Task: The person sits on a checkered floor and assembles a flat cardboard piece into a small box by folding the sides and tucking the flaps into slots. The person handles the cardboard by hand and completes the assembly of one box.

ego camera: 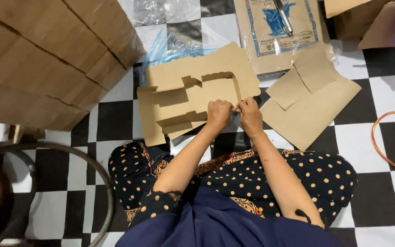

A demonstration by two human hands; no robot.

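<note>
A: Two hands, status?
B: Left hand [218, 113] and right hand [249, 114] side by side, both pinched tight on the die-cut cardboard blank [197, 91].
A: Blank location?
B: Floor, 12 o'clock of the knees; flat cardboard piece [309, 107] at 3 o'clock.

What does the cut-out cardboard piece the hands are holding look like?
The die-cut cardboard sheet is plain brown, flat and thin, with notches, flaps and a cut opening near its middle. Some flaps are partly folded over. It lies on the black-and-white checkered floor in front of the seated person's knees, partly over blue-tinted clear plastic. The left hand and right hand, close together, pinch its right edge with their fingers.
</note>
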